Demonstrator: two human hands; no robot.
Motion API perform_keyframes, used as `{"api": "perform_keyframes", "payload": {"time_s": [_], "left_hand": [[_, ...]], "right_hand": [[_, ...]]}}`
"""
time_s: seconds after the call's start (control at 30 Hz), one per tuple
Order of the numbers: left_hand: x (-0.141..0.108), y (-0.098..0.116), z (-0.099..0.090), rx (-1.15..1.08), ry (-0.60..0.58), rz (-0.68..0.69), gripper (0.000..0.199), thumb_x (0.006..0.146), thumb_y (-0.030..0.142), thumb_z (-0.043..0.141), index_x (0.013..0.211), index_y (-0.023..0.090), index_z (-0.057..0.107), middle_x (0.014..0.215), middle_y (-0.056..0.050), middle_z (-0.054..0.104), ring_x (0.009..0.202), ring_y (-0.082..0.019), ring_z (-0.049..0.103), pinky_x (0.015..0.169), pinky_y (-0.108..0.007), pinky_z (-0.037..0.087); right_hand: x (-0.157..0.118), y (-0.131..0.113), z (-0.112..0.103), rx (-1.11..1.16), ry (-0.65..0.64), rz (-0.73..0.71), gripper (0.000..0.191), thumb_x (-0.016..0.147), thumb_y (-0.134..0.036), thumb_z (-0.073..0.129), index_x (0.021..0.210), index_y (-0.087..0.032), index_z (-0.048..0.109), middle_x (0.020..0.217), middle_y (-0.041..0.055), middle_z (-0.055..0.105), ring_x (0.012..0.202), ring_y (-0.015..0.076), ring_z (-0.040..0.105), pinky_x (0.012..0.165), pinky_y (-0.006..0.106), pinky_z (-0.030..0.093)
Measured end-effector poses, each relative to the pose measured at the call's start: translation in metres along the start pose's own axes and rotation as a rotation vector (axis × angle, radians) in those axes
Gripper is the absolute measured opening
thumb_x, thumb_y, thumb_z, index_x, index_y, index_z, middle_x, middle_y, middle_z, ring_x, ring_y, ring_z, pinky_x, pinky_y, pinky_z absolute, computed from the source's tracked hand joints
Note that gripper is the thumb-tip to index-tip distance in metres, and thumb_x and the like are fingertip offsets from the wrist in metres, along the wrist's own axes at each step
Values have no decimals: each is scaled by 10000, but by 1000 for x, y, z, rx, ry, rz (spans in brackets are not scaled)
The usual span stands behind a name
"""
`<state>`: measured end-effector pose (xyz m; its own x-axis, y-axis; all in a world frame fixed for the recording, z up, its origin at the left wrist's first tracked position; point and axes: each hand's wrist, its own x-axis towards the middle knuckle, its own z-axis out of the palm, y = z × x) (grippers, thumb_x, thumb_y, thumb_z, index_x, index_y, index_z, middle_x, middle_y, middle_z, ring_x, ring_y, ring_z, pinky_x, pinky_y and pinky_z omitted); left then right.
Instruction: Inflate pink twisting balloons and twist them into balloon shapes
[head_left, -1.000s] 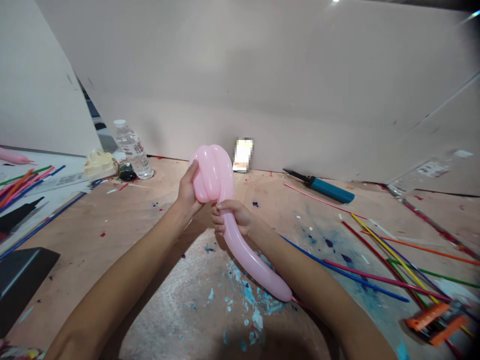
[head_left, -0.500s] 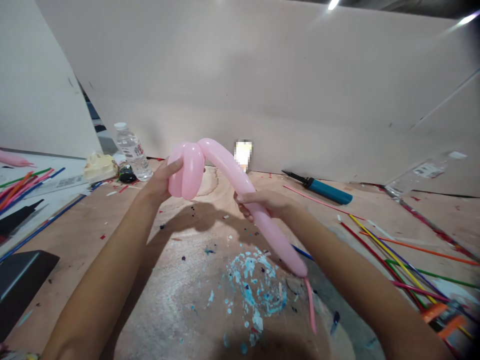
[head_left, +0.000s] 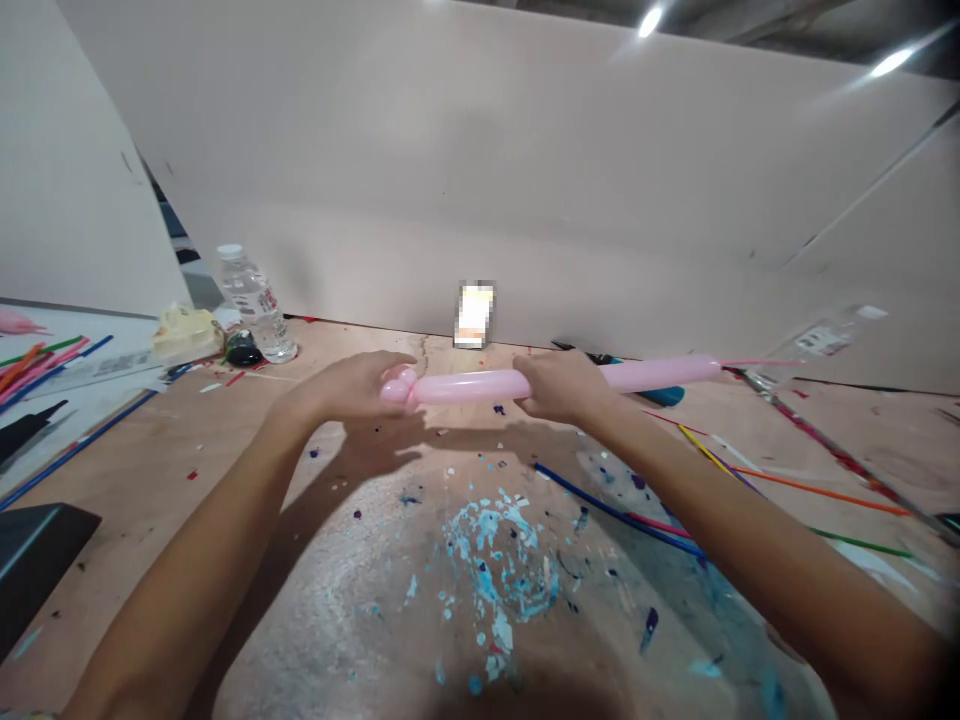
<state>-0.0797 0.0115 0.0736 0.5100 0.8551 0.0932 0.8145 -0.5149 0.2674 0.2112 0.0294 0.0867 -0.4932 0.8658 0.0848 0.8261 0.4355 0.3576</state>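
A long pink modelling balloon [head_left: 472,387] stretches level between my two hands above the table. My left hand [head_left: 360,388] is closed around its twisted end, where small folded bubbles poke out between thumb and fingers. Most of that folded part is hidden by the hand. Further along the tube, my right hand [head_left: 559,387] wraps around the straight section. Beyond the right hand the balloon runs on to the right and ends in a thin, uninflated tail.
Behind stands a pale partition [head_left: 480,150] with a blurred bright card [head_left: 474,315] at its foot. Water bottles [head_left: 259,305] stand left and right. A blue hand pump [head_left: 664,395] lies behind the balloon. Loose uninflated balloons [head_left: 615,510] and blue paint flakes [head_left: 499,560] lie on the table.
The balloon has swung from slanting down rightward to level, its tail now pointing right. My left hand has turned over the folded loops, and my right hand has moved slightly right and up.
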Motion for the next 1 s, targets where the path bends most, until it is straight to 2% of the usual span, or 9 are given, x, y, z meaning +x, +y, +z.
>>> {"api": "perform_keyframes", "payload": {"time_s": [0.1, 0.17, 0.27, 0.37, 0.5, 0.6, 0.73, 1.0], "left_hand": [[11, 23, 27, 181, 131, 44, 699, 712, 602, 606, 1285, 217, 496, 1242, -117, 606, 1128, -327, 546, 952, -425, 386], [16, 39, 43, 213, 90, 58, 599, 782, 597, 540, 1247, 222, 499, 1083, -107, 671, 980, -299, 615, 825, -384, 438], [19, 49, 58, 244, 52, -30, 431, 835, 556, 493, 1066, 195, 540, 974, -98, 688, 858, -282, 644, 677, -332, 437], [20, 44, 61, 261, 30, -81, 380, 847, 547, 474, 1000, 203, 529, 932, -88, 687, 808, -283, 653, 631, -326, 424], [20, 37, 63, 248, -5, -85, 378, 862, 549, 431, 993, 207, 527, 913, -98, 685, 786, -285, 655, 610, -327, 421], [20, 39, 68, 236, -38, -74, 381, 860, 551, 424, 992, 210, 530, 899, -102, 685, 783, -296, 653, 600, -335, 426], [18, 43, 76, 227, -86, -64, 294, 836, 449, 500, 1003, 210, 536, 886, -98, 680, 775, -284, 649, 622, -338, 433], [13, 50, 81, 240, -87, 3, 202, 798, 366, 525, 924, 216, 572, 832, -89, 671, 725, -260, 636, 593, -321, 393]], "right_hand": [[2, -24, 5, 28, 39, -106, 255, 747, -295, 573, 968, -167, 579, 920, 103, 686, 801, 233, 623, 628, 296, 348], [5, -37, 9, 36, 80, -176, 237, 764, -236, 556, 990, -165, 567, 941, 105, 680, 822, 234, 622, 662, 304, 356], [9, -45, 17, 25, 129, -206, 222, 787, -185, 532, 1007, -162, 556, 963, 109, 668, 838, 243, 620, 689, 317, 359], [11, -40, 26, 28, 126, -142, 229, 796, -208, 539, 1018, -155, 554, 961, 118, 666, 874, 261, 615, 706, 323, 367], [14, -31, 36, 33, 51, -75, 251, 759, -245, 572, 991, -149, 584, 944, 132, 672, 874, 272, 616, 709, 324, 382], [15, -30, 41, 34, 11, -84, 266, 737, -292, 592, 955, -143, 621, 915, 147, 673, 841, 270, 620, 709, 326, 396], [14, -31, 47, 23, -28, -120, 266, 702, -290, 596, 918, -146, 653, 883, 138, 681, 799, 265, 627, 670, 325, 412], [12, -32, 55, 21, -77, -174, 296, 695, -317, 588, 927, -158, 680, 891, 144, 701, 825, 288, 645, 681, 343, 434]]}}
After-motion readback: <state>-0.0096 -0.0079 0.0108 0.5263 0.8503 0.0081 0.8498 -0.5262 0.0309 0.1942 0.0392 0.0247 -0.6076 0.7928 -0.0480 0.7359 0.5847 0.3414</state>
